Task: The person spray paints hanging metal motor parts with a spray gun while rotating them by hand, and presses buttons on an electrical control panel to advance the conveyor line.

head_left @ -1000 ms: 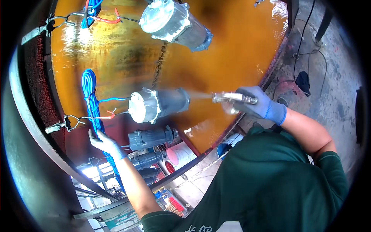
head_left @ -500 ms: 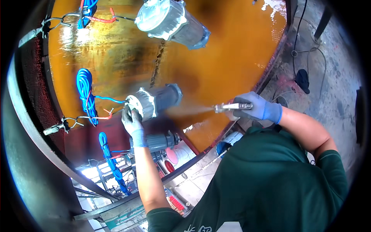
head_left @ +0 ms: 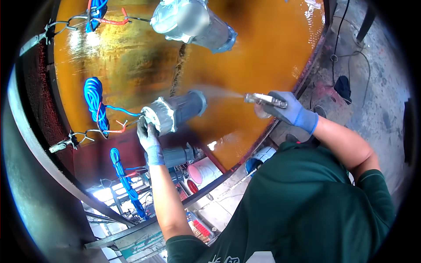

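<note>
A grey cylindrical motor (head_left: 177,113) hangs from a chain in front of an orange-brown sheet, tilted with its right end higher. My left hand (head_left: 150,139), in a grey-blue glove, grips the lower edge of its left end cap. Gloved the same way, my right hand (head_left: 289,113) is closed around a metal spray gun (head_left: 265,99). A pale mist fans leftward from the nozzle toward the motor's right end; a gap separates gun and motor. A blue cable coil (head_left: 94,98) hangs beside the motor, joined to its left end by a blue lead.
Another grey motor (head_left: 210,30) hangs farther back, and a third (head_left: 175,156) hangs nearer, below my left hand. A dark curved frame (head_left: 48,171) runs along the left. Buckets (head_left: 208,172) stand beneath. Hoses (head_left: 337,48) lie on the concrete floor at right.
My right hand has raised the spray gun slightly and tipped its nozzle upward. The mist has shifted from the motor's lower side to its upper right end. My left hand keeps its hold.
</note>
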The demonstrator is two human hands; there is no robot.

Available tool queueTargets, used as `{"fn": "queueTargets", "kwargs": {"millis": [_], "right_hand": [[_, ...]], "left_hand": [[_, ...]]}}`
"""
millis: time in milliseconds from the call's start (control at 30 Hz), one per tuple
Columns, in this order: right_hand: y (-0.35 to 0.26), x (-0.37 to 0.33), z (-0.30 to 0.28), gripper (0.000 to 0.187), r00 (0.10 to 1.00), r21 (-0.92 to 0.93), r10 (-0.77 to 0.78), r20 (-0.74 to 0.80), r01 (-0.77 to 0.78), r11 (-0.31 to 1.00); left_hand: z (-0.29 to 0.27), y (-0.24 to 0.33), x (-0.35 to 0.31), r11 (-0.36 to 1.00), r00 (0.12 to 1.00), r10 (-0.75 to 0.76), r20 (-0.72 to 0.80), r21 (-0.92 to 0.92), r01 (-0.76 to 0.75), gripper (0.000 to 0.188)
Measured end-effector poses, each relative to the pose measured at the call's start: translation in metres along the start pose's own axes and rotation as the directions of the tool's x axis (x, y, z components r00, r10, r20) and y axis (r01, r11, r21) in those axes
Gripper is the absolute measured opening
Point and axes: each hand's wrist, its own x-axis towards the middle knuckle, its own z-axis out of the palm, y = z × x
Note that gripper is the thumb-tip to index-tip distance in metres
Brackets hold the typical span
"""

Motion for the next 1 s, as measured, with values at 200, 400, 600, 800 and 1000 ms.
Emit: {"fn": "queueTargets", "kwargs": {"millis": [200, 400, 600, 800, 1000], "right_hand": [[-0.005, -0.003, -0.002, 0.016, 0.949, -0.365, -0.137, 0.284, 0.239, 0.9], [-0.026, -0.002, -0.005, 0.02, 0.976, -0.006, -0.211, 0.058, 0.212, 0.977], [-0.063, 0.005, -0.003, 0.021, 0.929, -0.154, -0.322, 0.185, 0.351, 0.924], [-0.073, 0.012, -0.002, 0.017, 0.922, -0.193, -0.291, 0.253, 0.343, 0.919], [-0.076, 0.009, 0.003, 0.016, 0.99, -0.04, -0.143, 0.021, 0.143, 0.989]], "left_hand": [[-0.009, -0.003, -0.008, 0.997, 0.999, -0.015, 0.036, -0.081, 0.018, 0.058], [-0.005, 0.012, -0.017, 0.998, 1.0, -0.008, 0.021, 0.061, 0.007, 0.052], [-0.026, 0.025, -0.022, 0.991, 0.992, -0.036, -0.122, 0.122, 0.051, 0.027], [-0.03, 0.099, -0.017, 0.904, 0.849, 0.406, -0.337, 0.284, -0.319, 0.03], [-0.014, 0.22, 0.027, 0.586, 0.672, 0.72, -0.174, 0.671, -0.454, 0.052]]}}
